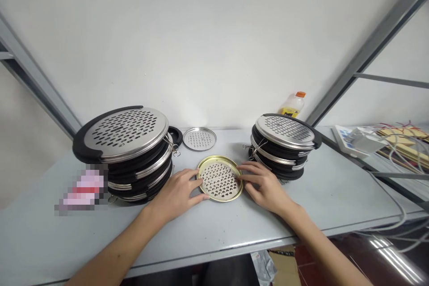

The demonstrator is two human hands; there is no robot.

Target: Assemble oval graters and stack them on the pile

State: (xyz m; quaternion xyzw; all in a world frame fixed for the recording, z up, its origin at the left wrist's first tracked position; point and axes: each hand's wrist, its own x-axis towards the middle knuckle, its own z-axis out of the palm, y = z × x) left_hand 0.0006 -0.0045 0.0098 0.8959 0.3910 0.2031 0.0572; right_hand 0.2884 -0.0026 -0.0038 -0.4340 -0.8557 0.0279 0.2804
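A round grater plate [219,178] with raised holes and a gold-coloured rim lies on the grey shelf between my hands. My left hand [182,190] grips its left edge, fingertips on the rim and thumb at the near side. On the right edge, my right hand [263,183] holds the rim with its fingertips, the thumb below them. To the left stands a tall stack of black-rimmed round graters [127,134] with wire clips. A shorter stack of similar graters [284,132] is at the right. Behind the plate lies a silver grater disc [199,139].
A black ring-like part [175,136] sits behind the left stack. An orange-capped bottle [295,105] stands by the wall. Right of the metal frame are a white box [357,140] and tangled cables [405,143]. A pixelated pink item [87,187] lies at the left.
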